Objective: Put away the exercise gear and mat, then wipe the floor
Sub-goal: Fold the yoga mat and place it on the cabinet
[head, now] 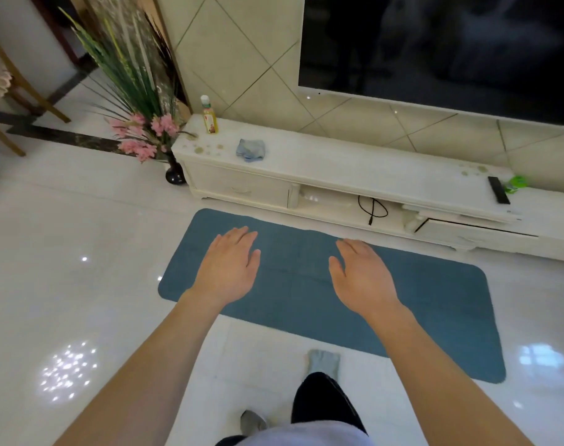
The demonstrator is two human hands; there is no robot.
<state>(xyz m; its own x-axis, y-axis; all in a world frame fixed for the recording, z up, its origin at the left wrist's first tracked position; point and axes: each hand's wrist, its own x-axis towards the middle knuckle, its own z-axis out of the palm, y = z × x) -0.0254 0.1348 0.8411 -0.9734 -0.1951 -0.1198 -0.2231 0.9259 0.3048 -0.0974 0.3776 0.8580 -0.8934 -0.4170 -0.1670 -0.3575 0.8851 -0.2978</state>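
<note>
Forearms (pixel 164 349) extend forward: left hand (pixel 227 268) and right hand (pixel 361 275), each grip wide and holding nothing, over the blue mat (pixel 435 300) lying flat on the floor (pixel 81 236) — cloth (pixel 250 150) on counter (pixel 354 165) at 11 o'clock.

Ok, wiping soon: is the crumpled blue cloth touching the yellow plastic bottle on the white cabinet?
Apart. Head view shows bare cabinet top between cloth and bottle.

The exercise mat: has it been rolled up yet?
No, the blue mat lies flat and fully unrolled on the white floor.
</note>
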